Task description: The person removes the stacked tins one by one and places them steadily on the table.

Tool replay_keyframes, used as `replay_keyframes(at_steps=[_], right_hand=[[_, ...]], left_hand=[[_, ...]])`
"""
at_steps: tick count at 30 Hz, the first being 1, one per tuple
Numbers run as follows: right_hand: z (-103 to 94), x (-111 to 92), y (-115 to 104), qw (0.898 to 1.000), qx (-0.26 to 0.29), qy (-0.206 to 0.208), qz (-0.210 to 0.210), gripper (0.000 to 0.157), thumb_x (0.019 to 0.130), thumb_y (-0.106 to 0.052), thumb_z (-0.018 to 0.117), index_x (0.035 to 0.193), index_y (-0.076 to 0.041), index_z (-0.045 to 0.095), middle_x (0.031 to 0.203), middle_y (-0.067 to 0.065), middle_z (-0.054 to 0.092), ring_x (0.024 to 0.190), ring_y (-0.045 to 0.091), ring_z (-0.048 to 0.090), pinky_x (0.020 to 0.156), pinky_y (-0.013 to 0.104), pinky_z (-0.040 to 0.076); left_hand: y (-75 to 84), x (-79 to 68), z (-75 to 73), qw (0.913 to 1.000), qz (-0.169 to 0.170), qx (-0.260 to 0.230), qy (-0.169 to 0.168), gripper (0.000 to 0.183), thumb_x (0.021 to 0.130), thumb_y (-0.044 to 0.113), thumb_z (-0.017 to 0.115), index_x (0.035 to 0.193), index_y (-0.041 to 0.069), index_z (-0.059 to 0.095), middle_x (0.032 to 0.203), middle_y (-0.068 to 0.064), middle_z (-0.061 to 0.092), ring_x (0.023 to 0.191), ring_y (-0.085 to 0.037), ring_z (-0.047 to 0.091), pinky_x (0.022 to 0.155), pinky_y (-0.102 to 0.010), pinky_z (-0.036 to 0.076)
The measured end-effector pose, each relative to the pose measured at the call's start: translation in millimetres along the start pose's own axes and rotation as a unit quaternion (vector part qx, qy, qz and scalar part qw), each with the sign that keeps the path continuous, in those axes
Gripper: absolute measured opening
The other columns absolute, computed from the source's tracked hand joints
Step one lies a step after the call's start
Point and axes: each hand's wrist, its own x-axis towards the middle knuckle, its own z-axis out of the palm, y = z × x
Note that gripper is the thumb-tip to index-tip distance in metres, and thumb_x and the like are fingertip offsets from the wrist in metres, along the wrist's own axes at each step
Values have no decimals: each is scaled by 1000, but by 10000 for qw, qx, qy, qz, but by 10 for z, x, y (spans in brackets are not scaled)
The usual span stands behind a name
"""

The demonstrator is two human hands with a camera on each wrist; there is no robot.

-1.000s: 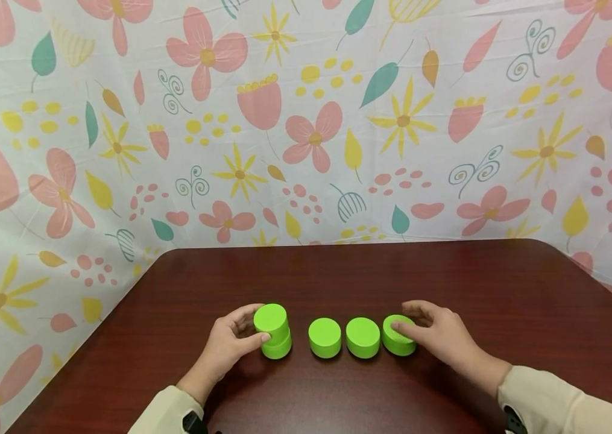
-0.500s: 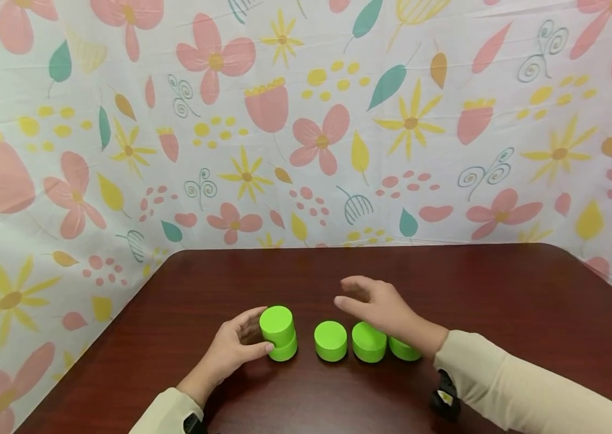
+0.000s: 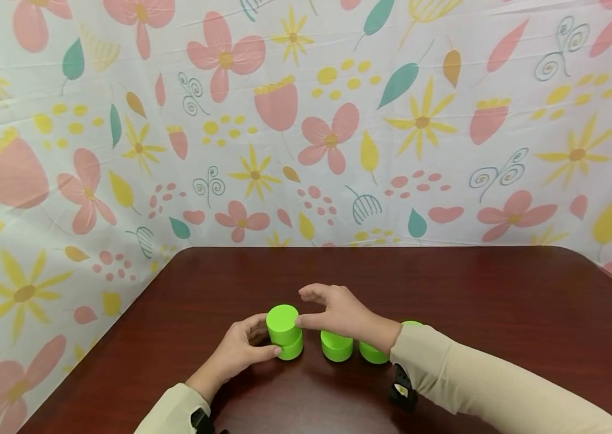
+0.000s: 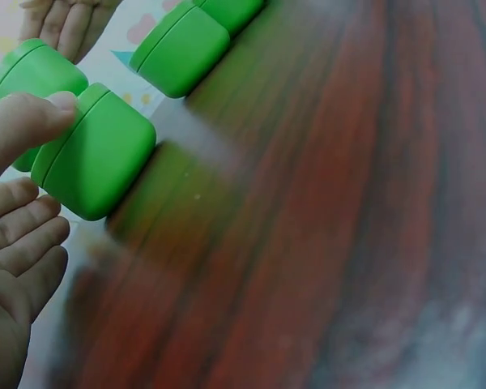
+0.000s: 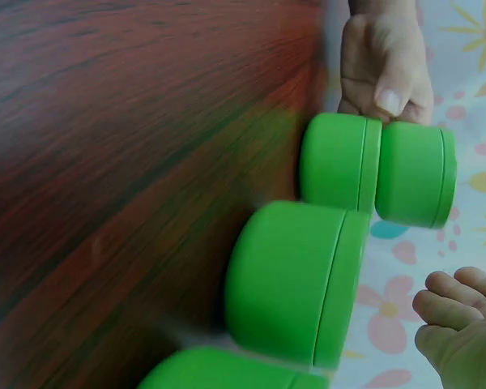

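Note:
Two round green lidded jars stand stacked on the table: the upper jar (image 3: 281, 328) sits slightly off-centre on the lower jar (image 3: 292, 350). My left hand (image 3: 240, 348) holds the lower jar from the left, thumb on the near side near its lid and fingers behind. Just right of the upper jar hovers my right hand (image 3: 340, 312), its fingers spread apart and its thumb tip overlapping that jar's edge in the head view. The right wrist view shows these right fingers (image 5: 458, 312) holding nothing.
To the right stand more green jars in a row: one jar (image 3: 336, 348) partly under my right hand, another jar (image 3: 373, 354), and a third (image 3: 412, 323) mostly hidden by my sleeve. A flowered cloth (image 3: 333, 199) hangs behind the dark wooden table (image 3: 240, 271).
My right hand has left the rightmost jar and moved left across the row to the stack's upper jar. The left hand has stayed at the stack, and the view has shifted slightly.

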Motion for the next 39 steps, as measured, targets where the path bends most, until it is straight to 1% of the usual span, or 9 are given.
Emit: replay_keyframes(at_steps=[8,14,20,26,29,34,39], right_hand=[[121,66,-3,9993,-338,-163,-13,58,79,-29,73,127,-4,53,126,12,56,119,26,52,94,42,45],[169,106,-22,9984,-536,-178,-62,60,76,-28,76,126,-2,54,125,12,57,117,27,53,93,42,45],[199,137,-28,9977,-591,-280,-165,61,76,-27,76,125,1,54,121,12,59,107,24,58,83,36,50],[208,151,-36,9968,-718,-330,-146,53,77,-28,76,121,-5,57,112,5,63,96,16,59,76,30,49],[213,154,-43,9970,-693,-323,-117,50,77,-28,76,119,-7,58,110,3,64,92,13,59,74,29,48],[232,155,-29,9981,-495,-323,-147,49,78,-26,75,119,-6,58,110,2,64,93,14,60,74,27,49],[240,158,-25,9988,-307,-316,-203,45,79,-24,74,118,-7,58,105,0,65,85,10,60,71,25,49]], left_hand=[[-25,18,25,9998,-81,-1,-159,59,78,15,75,129,-2,49,124,-18,57,118,-31,53,101,-47,38],[-32,28,40,9997,-69,74,-230,57,78,15,74,127,-2,51,121,-17,60,115,-29,55,98,-43,42],[-24,33,54,9993,-86,96,-349,56,79,16,74,127,0,51,119,-15,61,114,-28,56,96,-41,44],[-28,38,47,9993,-111,124,-348,53,78,15,74,125,0,54,116,-14,63,112,-27,58,94,-40,45],[-31,39,39,9993,-120,123,-345,52,78,16,74,124,1,55,115,-13,63,111,-26,58,93,-40,46],[-37,37,27,9993,-137,123,-314,51,78,16,75,122,1,56,114,-13,64,109,-26,59,92,-40,47],[-46,49,12,9994,-132,159,-290,49,79,17,74,122,1,56,113,-13,64,109,-26,59,92,-39,47]])
